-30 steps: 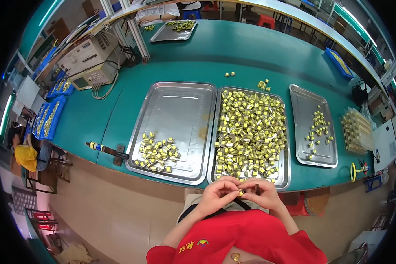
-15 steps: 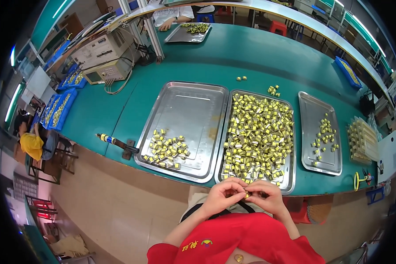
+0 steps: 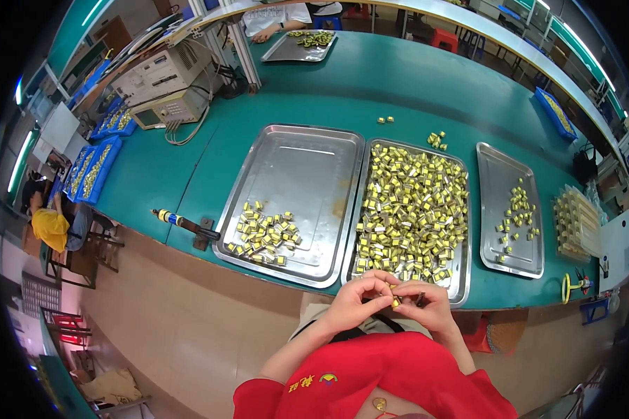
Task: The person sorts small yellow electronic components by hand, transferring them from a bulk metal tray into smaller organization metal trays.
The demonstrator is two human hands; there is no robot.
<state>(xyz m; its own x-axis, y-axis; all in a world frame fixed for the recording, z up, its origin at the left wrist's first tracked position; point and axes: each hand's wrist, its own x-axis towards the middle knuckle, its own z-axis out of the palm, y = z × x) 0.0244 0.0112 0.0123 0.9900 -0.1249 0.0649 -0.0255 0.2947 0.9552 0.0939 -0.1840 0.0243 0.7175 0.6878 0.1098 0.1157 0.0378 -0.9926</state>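
Note:
In front of my chest, at the near edge of the middle tray, my two hands meet. My left hand (image 3: 357, 302) is closed, its thumb and fingers pinching a small yellow-and-grey block-shaped electronic component (image 3: 396, 302). From the other side my right hand (image 3: 432, 304) is closed on the same piece. Something small and dark shows by the right fingers; I cannot make out what it is. Just beyond the hands, the middle metal tray (image 3: 466, 279) is heaped with many such components (image 3: 412, 209).
The left metal tray (image 3: 307, 167) has a cluster of components in its near part. The right tray (image 3: 493, 202) bears a scattered few. A clamped tool with a yellow-and-blue handle (image 3: 171, 218) juts from the bench edge. Test instruments (image 3: 164, 112) stand far left; plastic trays (image 3: 576, 220) far right.
My hands have lifted slightly away from my body, and the fingers have shifted on the component, so more of it shows. The trays stay in place on the bench.

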